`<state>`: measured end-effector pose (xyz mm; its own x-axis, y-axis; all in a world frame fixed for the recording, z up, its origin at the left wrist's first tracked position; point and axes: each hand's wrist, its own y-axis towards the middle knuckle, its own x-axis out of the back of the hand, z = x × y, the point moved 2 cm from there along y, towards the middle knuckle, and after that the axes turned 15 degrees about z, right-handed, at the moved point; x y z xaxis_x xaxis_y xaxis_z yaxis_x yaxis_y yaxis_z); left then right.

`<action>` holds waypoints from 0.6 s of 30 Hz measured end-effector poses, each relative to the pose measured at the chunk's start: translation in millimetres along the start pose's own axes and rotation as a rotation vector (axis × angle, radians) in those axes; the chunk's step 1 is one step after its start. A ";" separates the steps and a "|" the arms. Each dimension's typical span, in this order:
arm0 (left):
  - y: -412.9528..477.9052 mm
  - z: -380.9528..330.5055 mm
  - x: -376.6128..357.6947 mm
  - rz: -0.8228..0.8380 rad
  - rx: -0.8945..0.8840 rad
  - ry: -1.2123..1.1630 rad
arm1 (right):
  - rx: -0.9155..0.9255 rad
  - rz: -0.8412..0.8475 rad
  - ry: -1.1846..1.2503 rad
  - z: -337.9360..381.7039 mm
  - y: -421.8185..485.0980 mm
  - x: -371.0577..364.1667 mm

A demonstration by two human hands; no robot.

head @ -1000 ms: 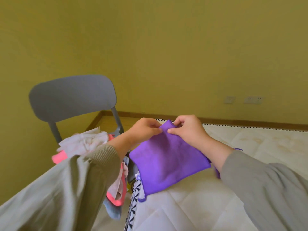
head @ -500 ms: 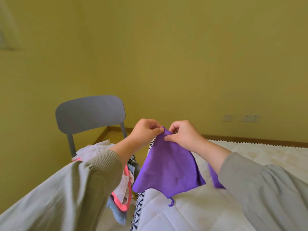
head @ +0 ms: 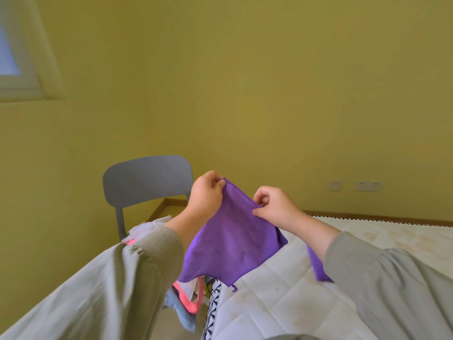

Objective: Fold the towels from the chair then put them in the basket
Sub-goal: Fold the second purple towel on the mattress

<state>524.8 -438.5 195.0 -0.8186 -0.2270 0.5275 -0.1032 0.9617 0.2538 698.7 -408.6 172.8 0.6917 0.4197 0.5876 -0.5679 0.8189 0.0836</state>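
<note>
A purple towel (head: 232, 246) hangs in the air above the mattress edge. My left hand (head: 207, 192) pinches its upper left corner, raised higher. My right hand (head: 273, 207) pinches the top edge a short way to the right. The cloth droops between and below them, and a purple part (head: 317, 268) shows under my right forearm. The grey chair (head: 147, 180) stands behind to the left, with a heap of white, pink and blue towels (head: 188, 300) on its seat, mostly hidden by my left sleeve. No basket is in view.
A white quilted mattress (head: 294, 303) with a black-and-white patterned edge fills the lower right. Yellow walls close in behind and to the left, with wall sockets (head: 367, 186) at the right and a window (head: 14, 57) at the upper left.
Both hands have lifted the purple towel off the mattress and moved apart along its top edge. The view has tilted upward, showing the window.
</note>
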 end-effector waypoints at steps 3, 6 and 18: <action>-3.0 -2.7 11.1 -0.054 0.010 -0.007 | -0.093 0.131 0.074 -1.5 -1.3 1.9; -5.1 -1.8 21.4 -0.112 0.031 0.015 | -0.171 0.153 0.021 -5.4 -3.6 9.0; -15.1 25.4 40.0 -0.177 0.197 -0.079 | -0.133 -0.100 0.507 -4.8 -6.9 12.8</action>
<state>479.3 -458.2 191.6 -0.8186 -0.3894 0.4223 -0.3502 0.9210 0.1703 713.6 -406.9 175.9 0.8869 0.4471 0.1167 -0.4498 0.8931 -0.0027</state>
